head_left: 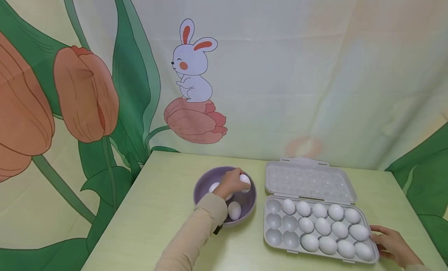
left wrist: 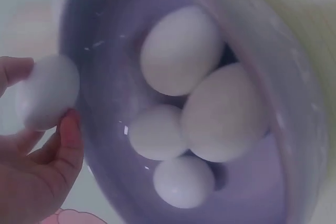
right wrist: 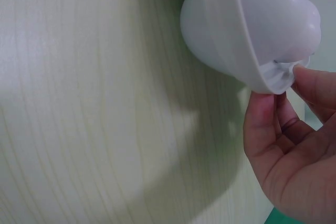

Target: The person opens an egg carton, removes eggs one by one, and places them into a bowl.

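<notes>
My left hand (head_left: 229,182) pinches a white egg (left wrist: 48,93) between thumb and fingers, over the far right part of a purple bowl (head_left: 252,203). Several more eggs lie in that bowl, among them one egg (head_left: 234,210) near its front. To the right stands a grey egg carton (head_left: 280,245) with its lid (head_left: 309,181) folded back. White eggs fill most of its cups; the cups at the left end hold none. At the carton's right end my right hand (head_left: 393,243) grips the rim, thumb on top and fingers beneath, as the right wrist view shows.
Bowl and carton stand side by side on a pale wood-grain table (head_left: 150,208), a narrow gap between them. Behind the table hangs a cloth backdrop (head_left: 266,88) printed with tulips and a rabbit. The opened lid lies toward that backdrop.
</notes>
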`<action>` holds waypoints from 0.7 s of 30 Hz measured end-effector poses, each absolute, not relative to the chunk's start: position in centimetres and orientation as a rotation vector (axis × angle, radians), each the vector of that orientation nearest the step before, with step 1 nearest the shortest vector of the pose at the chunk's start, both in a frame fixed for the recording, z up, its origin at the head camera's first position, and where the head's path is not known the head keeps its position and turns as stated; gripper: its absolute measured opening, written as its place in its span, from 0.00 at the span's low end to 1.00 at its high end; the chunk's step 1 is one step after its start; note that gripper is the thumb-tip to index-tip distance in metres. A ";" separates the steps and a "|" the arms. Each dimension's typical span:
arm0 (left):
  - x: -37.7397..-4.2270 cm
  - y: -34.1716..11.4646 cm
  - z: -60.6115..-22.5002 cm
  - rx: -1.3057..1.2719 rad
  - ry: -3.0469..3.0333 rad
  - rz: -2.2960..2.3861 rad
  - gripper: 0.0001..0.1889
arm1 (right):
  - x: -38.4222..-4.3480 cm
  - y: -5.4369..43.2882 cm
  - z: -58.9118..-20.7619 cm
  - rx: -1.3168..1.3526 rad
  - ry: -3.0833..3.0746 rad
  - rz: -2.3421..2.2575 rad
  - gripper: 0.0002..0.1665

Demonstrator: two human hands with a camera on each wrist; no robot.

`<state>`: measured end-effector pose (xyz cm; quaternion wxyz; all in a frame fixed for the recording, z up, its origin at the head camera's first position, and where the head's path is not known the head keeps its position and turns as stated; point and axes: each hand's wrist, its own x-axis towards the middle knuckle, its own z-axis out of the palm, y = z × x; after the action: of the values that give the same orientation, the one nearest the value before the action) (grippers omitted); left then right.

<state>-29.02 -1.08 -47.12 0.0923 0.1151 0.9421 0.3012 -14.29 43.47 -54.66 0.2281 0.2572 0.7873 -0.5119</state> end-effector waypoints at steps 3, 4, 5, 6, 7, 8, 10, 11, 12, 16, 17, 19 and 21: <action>-29.1 -1.4 -47.8 0.389 2.825 0.810 0.18 | -14.3 43.5 -54.6 0.699 2.168 -1.410 0.37; -29.1 -1.5 -48.0 0.405 2.836 0.773 0.18 | -14.3 43.5 -54.5 0.698 2.165 -1.407 0.37; -29.1 -1.5 -48.2 0.425 2.847 0.734 0.18 | -14.3 43.5 -54.5 0.701 2.163 -1.404 0.37; -29.1 -1.6 -48.4 0.450 2.860 0.682 0.18 | -14.3 43.5 -54.5 0.702 2.161 -1.402 0.37; -29.1 -1.6 -48.7 0.471 2.871 0.630 0.18 | -14.3 43.4 -54.5 0.702 2.161 -1.400 0.37; -29.1 -1.5 -48.8 0.492 2.881 0.584 0.19 | -14.3 43.4 -54.5 0.702 2.161 -1.398 0.36; -29.0 -1.5 -49.2 0.508 2.891 0.510 0.20 | -14.3 43.4 -54.5 0.700 2.164 -1.397 0.36; -28.9 -1.4 -49.3 0.518 2.898 0.474 0.21 | -14.3 43.4 -54.5 0.699 2.167 -1.397 0.36; -28.8 -1.4 -49.5 0.522 2.904 0.445 0.20 | -14.3 43.4 -54.5 0.698 2.170 -1.397 0.36; -28.6 -1.1 -49.9 0.491 2.922 0.405 0.18 | -14.2 43.4 -54.5 0.696 2.171 -1.403 0.36; -28.5 -1.0 -50.0 0.473 2.924 0.404 0.18 | -14.2 43.4 -54.5 0.697 2.168 -1.403 0.36; -28.5 -0.9 -50.2 0.435 2.927 0.411 0.19 | -14.3 43.4 -54.5 0.697 2.163 -1.404 0.36; -28.4 -0.8 -50.5 0.406 2.932 0.407 0.20 | -14.3 43.5 -54.6 0.699 2.157 -1.404 0.36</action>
<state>-28.41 -0.75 -50.47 0.0769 0.1353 0.9784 0.1359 -14.31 43.49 -54.61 0.2352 0.2549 0.7861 -0.5117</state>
